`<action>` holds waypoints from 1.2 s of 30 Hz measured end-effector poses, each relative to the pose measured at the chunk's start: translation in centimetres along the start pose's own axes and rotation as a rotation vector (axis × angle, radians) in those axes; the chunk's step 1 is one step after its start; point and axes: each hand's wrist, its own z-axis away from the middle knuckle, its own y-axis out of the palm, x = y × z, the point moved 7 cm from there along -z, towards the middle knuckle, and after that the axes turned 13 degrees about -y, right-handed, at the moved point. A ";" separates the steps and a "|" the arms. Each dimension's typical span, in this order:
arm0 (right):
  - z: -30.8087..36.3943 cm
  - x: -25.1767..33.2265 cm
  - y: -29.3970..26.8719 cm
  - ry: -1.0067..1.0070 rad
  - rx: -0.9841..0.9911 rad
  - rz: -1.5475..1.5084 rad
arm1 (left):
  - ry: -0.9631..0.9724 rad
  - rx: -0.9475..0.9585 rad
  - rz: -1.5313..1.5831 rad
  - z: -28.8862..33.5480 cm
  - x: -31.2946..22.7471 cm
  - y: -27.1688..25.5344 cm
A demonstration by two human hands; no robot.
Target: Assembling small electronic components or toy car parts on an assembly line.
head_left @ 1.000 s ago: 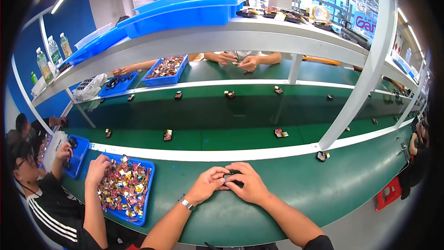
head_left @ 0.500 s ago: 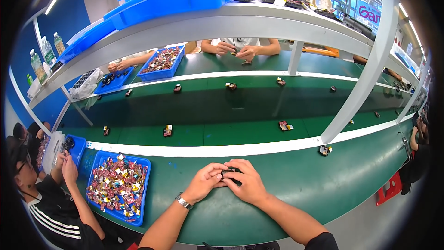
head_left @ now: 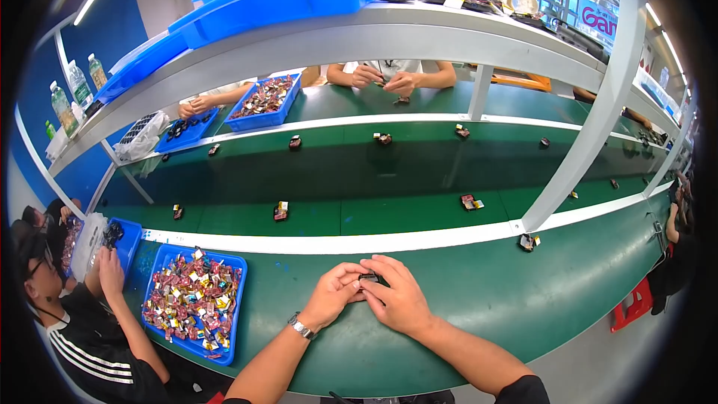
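Black and small, the part (head_left: 369, 277) is pinched between the left hand (head_left: 331, 299) and right hand (head_left: 400, 301); uneven pressure could drop it onto the surface (head_left: 479, 303).

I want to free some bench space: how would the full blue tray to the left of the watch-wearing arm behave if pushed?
The blue tray would probably slide without tipping, being wide and low on a smooth-looking green tabletop. It may feel fairly heavy, since many small parts fill it. Loose ones might spill if jolted, as they lie heaped.
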 end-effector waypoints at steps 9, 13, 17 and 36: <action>0.9 -1.4 0.1 0.108 -0.066 -0.069 | -0.005 -0.004 0.006 0.0 -0.3 0.3; 1.0 -1.6 0.3 0.133 -0.068 -0.106 | -0.002 -0.014 -0.006 0.0 -0.3 0.3; 0.3 -1.2 0.5 0.123 -0.050 -0.179 | 0.005 -0.048 -0.023 0.0 -0.2 -0.1; 0.6 -1.6 0.4 0.123 -0.054 -0.170 | 0.072 -0.045 0.011 0.1 -0.1 -0.5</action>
